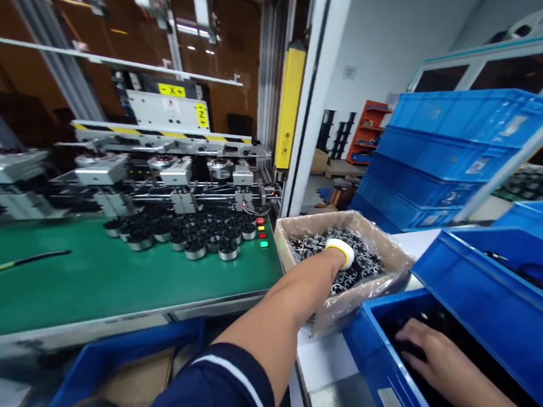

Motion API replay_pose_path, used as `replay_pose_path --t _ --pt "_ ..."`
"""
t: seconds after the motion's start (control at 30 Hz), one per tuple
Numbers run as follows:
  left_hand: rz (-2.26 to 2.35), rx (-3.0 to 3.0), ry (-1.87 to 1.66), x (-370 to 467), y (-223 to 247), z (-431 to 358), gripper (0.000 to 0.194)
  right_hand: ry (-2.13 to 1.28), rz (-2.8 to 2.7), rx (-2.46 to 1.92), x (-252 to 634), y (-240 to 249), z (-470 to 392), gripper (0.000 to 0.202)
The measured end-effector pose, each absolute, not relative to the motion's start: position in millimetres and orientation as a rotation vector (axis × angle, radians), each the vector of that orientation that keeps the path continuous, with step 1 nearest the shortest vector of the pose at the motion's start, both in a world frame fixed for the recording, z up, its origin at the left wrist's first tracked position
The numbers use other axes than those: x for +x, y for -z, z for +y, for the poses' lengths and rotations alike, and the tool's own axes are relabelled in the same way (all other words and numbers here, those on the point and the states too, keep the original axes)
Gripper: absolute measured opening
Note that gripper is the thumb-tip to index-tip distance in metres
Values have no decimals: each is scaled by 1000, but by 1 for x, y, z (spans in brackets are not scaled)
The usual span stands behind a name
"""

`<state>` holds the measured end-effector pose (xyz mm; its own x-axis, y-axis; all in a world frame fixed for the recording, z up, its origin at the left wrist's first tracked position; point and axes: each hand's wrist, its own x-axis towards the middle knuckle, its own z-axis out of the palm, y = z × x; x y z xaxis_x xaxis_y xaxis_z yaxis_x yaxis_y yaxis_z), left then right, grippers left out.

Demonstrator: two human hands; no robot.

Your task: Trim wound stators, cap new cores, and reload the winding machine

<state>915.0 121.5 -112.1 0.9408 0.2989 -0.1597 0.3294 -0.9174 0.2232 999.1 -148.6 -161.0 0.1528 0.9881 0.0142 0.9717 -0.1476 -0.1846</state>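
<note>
My left hand (341, 253), in a white glove with a yellow edge, reaches into a cardboard box (382, 235) lined with clear plastic. Round, silver-rimmed black parts (365, 262) fill that box, and the hand touches or hovers just over them. Its fingers are hidden behind the back of the hand. On the right, my bare right hand (428, 351) is down inside a blue bin (373, 327) of dark parts. Thumb and fingers are curled towards each other there, with something dark between them that I cannot make out.
A green work surface (85, 287) carries several round black-and-silver parts (194, 244) before a row of machine fixtures (180, 179). Lit buttons (262, 232) sit at its right. Stacked blue crates (441, 159) rise behind the box. Another blue bin (70, 392) lies below the bench.
</note>
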Motion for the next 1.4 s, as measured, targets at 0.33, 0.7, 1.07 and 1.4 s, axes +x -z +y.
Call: replay_pose_path --t 0.33,0.7,1.07,1.4 --pt "392 2595 -366 831 51 84 36 -20 -1860 -2277 1019 179 -153 34" --pt "490 1768 -858 596 128 22 69 398 -1604 -2106 946 104 -130 29" --pt "178 729 -565 627 163 -22 68 442 -1958 -1180 788 102 -125 33" --pt "366 1475 -555 628 142 -21 98 451 -2002 -1230 799 101 -129 39"
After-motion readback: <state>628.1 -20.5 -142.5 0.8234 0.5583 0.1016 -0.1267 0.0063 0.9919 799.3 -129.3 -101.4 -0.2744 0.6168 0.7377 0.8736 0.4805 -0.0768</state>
